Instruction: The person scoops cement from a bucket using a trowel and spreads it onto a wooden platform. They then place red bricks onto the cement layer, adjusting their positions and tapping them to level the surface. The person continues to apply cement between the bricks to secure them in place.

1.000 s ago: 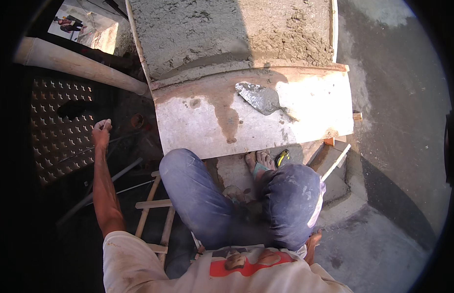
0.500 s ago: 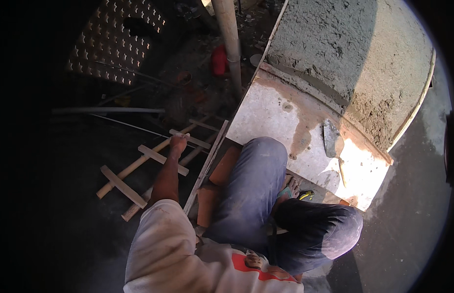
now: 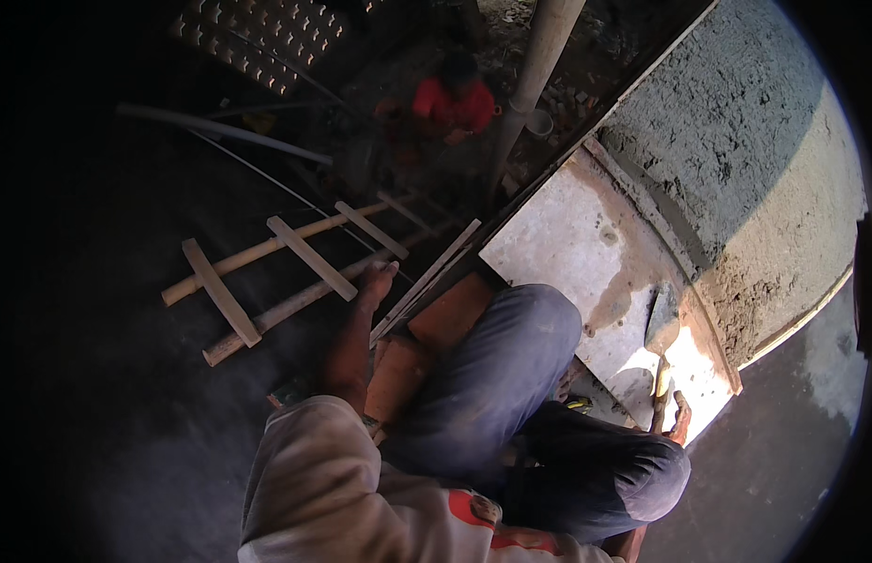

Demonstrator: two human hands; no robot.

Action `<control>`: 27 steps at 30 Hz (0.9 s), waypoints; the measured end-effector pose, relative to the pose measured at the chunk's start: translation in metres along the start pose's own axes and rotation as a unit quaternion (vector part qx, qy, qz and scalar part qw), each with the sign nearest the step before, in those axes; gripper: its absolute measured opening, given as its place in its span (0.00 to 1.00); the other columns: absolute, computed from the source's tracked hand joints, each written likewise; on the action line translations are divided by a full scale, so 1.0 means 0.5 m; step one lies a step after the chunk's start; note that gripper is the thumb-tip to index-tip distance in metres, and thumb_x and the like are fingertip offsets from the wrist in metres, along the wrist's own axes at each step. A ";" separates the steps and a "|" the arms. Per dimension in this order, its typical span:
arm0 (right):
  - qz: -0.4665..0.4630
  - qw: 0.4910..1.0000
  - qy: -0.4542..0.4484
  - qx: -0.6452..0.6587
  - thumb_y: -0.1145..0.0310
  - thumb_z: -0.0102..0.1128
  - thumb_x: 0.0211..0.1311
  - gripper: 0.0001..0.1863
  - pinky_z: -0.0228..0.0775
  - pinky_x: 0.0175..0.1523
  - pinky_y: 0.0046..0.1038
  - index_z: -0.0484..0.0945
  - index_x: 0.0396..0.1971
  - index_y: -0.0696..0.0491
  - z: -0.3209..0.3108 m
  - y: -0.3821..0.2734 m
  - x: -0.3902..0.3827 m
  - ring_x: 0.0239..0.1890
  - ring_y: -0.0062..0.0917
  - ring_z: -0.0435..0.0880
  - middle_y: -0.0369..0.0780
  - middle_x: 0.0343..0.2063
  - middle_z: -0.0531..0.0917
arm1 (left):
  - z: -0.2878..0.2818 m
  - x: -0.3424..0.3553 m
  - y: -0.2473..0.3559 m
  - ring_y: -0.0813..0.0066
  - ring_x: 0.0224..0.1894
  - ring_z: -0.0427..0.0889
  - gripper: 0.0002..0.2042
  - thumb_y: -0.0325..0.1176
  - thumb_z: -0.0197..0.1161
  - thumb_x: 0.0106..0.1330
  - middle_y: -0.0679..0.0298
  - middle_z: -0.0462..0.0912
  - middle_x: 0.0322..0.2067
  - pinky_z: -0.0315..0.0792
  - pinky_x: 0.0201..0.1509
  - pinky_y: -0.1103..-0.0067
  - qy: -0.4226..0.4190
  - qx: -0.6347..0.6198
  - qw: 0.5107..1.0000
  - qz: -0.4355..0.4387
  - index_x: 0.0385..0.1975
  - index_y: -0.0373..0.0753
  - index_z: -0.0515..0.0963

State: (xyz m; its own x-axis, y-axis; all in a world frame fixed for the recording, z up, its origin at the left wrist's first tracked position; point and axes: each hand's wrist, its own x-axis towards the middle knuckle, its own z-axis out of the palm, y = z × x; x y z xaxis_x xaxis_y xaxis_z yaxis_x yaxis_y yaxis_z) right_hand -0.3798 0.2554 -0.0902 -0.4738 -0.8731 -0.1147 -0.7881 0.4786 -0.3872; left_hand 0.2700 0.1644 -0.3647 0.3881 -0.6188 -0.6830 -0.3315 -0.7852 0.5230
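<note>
My left hand [image 3: 380,276] is at the near rail of a wooden ladder [image 3: 314,258], its fingers curled. What they hold, if anything, is hidden. My right hand [image 3: 680,419] shows past my right knee at the near edge of a pale, mortar-stained board [image 3: 549,244]. Its visible fingers are apart, beside the wooden handle of a trowel [image 3: 662,324]. The trowel lies on the board, its grey blade toward the wet mortar [image 3: 708,122]. Part of the right hand is hidden by the knee.
A person in a red shirt [image 3: 455,105] is below, beyond the ladder, near an upright pole [image 3: 539,66]. Orange-brown bricks [image 3: 452,310] lie beside my left leg, along narrow wooden strips [image 3: 427,281]. A pale pipe [image 3: 225,129] and a perforated panel [image 3: 267,38] are at upper left.
My left hand has shifted from the ladder's far rail to its near rail. The right hand has come into view beside the trowel handle. The view has swung, showing more of the person in red.
</note>
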 end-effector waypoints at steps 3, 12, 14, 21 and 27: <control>-0.256 0.958 -0.107 -0.071 0.69 0.75 0.60 0.37 0.63 0.75 0.43 0.72 0.71 0.54 -0.008 -0.161 0.114 0.73 0.47 0.71 0.47 0.70 0.74 | 0.003 -0.011 0.028 0.55 0.55 0.86 0.25 0.48 0.67 0.71 0.46 0.87 0.48 0.76 0.59 0.64 0.024 -0.002 1.000 0.015 0.52 0.28 0.81; -0.475 0.821 -0.223 -0.226 0.60 0.77 0.57 0.46 0.49 0.83 0.50 0.66 0.76 0.49 0.091 -0.379 0.239 0.80 0.48 0.58 0.49 0.79 0.60 | 0.038 0.072 0.136 0.45 0.81 0.53 0.55 0.54 0.76 0.62 0.40 0.54 0.78 0.55 0.83 0.58 0.192 0.064 0.979 -0.010 0.79 0.30 0.49; -0.442 0.824 -0.259 -0.241 0.61 0.78 0.56 0.47 0.49 0.83 0.50 0.67 0.76 0.52 0.101 -0.376 0.237 0.79 0.50 0.60 0.51 0.79 0.60 | 0.036 0.101 0.139 0.45 0.82 0.50 0.58 0.56 0.77 0.61 0.42 0.50 0.80 0.53 0.83 0.56 0.201 0.075 0.977 -0.018 0.81 0.34 0.46; -0.455 0.796 -0.285 -0.278 0.57 0.79 0.56 0.52 0.46 0.84 0.48 0.62 0.76 0.60 0.103 -0.390 0.234 0.82 0.50 0.54 0.57 0.80 0.55 | 0.000 0.172 0.115 0.48 0.63 0.79 0.33 0.65 0.61 0.71 0.49 0.83 0.55 0.69 0.69 0.58 0.110 0.083 0.990 -0.014 0.59 0.39 0.78; -0.445 0.760 -0.307 -0.361 0.55 0.70 0.63 0.50 0.42 0.85 0.49 0.56 0.79 0.58 0.084 -0.397 0.236 0.83 0.47 0.51 0.56 0.81 0.52 | -0.127 0.053 0.202 0.83 0.23 0.65 0.18 0.50 0.72 0.70 0.75 0.67 0.22 0.60 0.28 0.78 0.068 -0.208 0.976 0.026 0.33 0.40 0.82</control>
State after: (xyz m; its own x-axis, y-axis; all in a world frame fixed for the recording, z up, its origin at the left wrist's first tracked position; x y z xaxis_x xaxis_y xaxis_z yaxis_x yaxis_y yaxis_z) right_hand -0.2628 0.0535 -0.0652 0.4703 -0.6531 -0.5935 -0.8043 -0.5939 0.0163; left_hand 0.3013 0.0670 -0.2977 0.4992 -0.6339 -0.5907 0.0119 -0.6766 0.7362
